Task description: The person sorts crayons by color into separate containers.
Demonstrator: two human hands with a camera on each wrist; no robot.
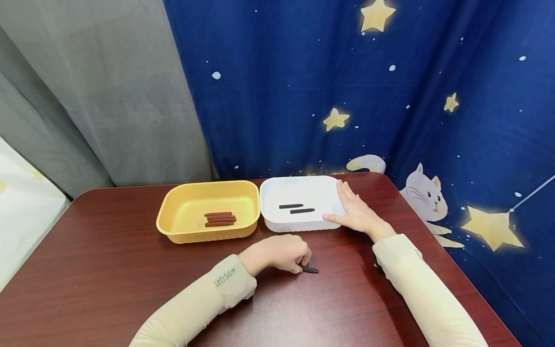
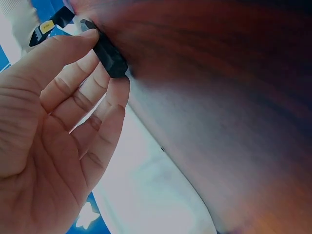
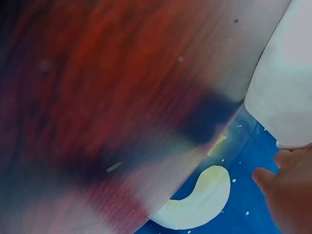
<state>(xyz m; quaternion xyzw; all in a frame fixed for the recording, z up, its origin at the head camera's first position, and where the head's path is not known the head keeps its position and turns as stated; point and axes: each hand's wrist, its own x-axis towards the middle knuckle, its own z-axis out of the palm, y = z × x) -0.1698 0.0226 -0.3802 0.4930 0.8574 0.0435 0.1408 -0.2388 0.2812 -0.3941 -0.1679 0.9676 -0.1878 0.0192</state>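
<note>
My left hand (image 1: 277, 253) is low over the table in front of the white tray, pinching a black crayon (image 1: 310, 270) between thumb and fingertips. In the left wrist view, the crayon (image 2: 111, 56) shows thick, faceted sides, with the thumb laid over it. My right hand (image 1: 357, 212) rests at the right end of the white tray (image 1: 299, 226), fingers spread along the rim and thumb reaching over the near corner. Inside that tray lie two black crayons (image 1: 302, 210), roughly parallel. Only part of the right hand (image 3: 290, 190) shows in the right wrist view, beside the tray wall (image 3: 278, 92).
A yellow tray (image 1: 173, 233) stands against the white tray's left side, with several reddish-brown crayons (image 1: 220, 223) inside. Both sit toward the back of the dark red wooden table (image 1: 108, 279). Behind the table hang a grey curtain (image 1: 108, 96) and a blue starry curtain (image 1: 277, 96).
</note>
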